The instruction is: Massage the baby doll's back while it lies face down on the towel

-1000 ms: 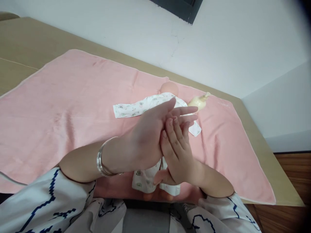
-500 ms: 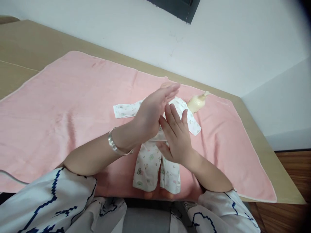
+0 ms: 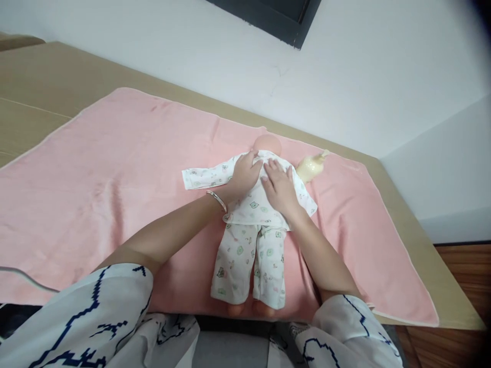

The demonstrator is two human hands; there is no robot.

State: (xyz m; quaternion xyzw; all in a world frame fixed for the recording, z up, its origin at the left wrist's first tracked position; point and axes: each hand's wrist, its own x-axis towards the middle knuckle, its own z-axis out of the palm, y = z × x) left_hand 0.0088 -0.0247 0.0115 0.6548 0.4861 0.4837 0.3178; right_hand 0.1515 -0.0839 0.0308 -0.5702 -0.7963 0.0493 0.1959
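Note:
A baby doll (image 3: 268,143) in white printed pyjamas (image 3: 249,250) lies face down on a pink towel (image 3: 115,168), head toward the wall, feet near me. My left hand (image 3: 244,175), with a silver bangle on the wrist, rests flat on the doll's upper back at the left shoulder. My right hand (image 3: 279,188) lies flat beside it on the right of the back. Both hands have their fingers stretched out on the pyjama top and hold nothing.
A cream-coloured baby bottle (image 3: 311,164) lies on the towel just right of the doll's shoulder. The towel covers a light wooden table (image 3: 46,82) against a white wall. The table's right edge (image 3: 429,240) drops to a wooden floor.
My hands were pressed palm to palm above the doll. They have parted and come down flat onto the doll's upper back.

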